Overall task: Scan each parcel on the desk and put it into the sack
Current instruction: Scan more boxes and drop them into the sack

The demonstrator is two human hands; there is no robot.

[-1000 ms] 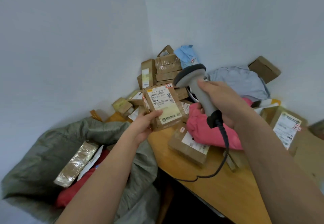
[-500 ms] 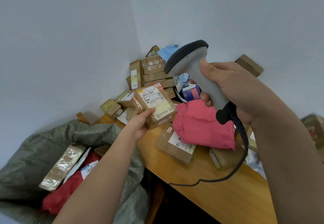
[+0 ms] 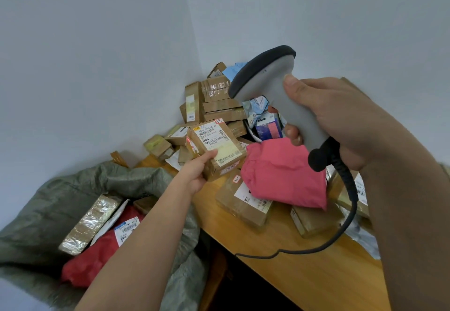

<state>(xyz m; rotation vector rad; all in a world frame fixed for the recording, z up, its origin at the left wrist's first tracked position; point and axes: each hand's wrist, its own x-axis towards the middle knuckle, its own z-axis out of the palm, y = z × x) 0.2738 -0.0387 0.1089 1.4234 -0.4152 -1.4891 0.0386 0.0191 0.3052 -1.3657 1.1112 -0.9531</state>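
Left grip (image 3: 194, 174) holds a labelled parcel (image 3: 216, 148) above the counter (image 3: 304, 269), right grip (image 3: 341, 125) clasps the scanner (image 3: 275, 86); at 8 o'clock, the sack (image 3: 56, 198) contains a red bag (image 3: 95, 259) and taped parcels.

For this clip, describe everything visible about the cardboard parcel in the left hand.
The cardboard parcel is a small brown box, taped, with a white shipping label bearing barcodes and a yellowish lower part on its upturned face. A small red glow shows at its left edge. The left hand holds it from below, thumb on the label, tilted up toward the scanner in the right hand, above the desk edge, in front of the piled parcels.
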